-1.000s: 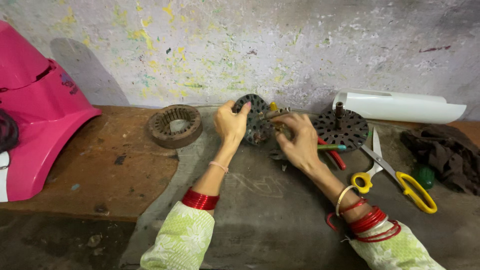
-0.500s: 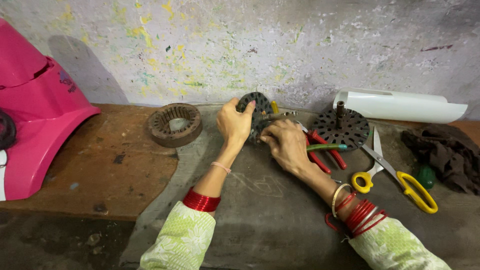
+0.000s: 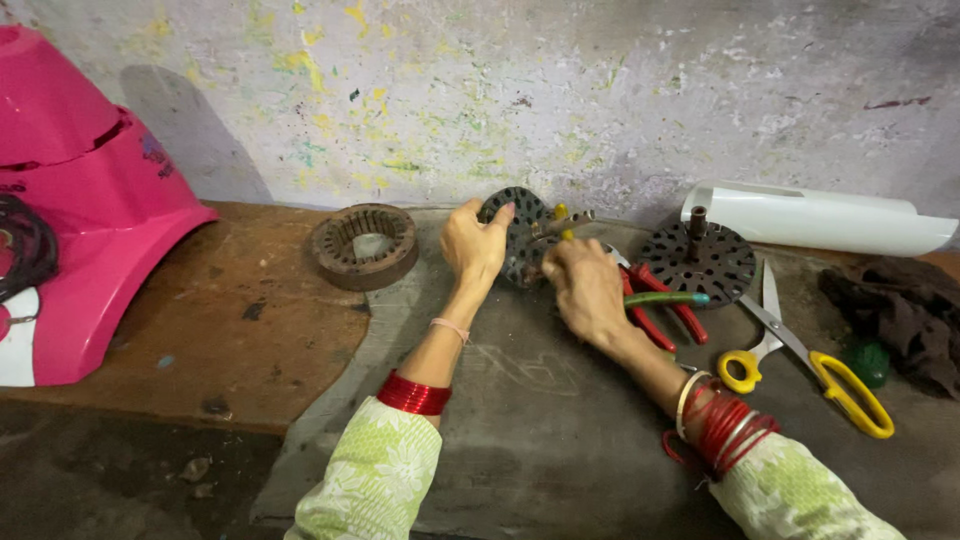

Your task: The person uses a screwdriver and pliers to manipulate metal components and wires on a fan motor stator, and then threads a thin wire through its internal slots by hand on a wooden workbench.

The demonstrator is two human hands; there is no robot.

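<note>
The left hand (image 3: 474, 243) grips the perforated metal disc (image 3: 520, 232) by its rim while the right hand (image 3: 585, 287) pinches a tool at it; it looks heavy, stiff, best held at the edge.

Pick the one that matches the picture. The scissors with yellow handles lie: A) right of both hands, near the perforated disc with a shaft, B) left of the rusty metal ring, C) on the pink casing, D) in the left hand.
A: the yellow-handled scissors lie on the bench right of the right hand and left hand, beside the perforated disc.
</note>
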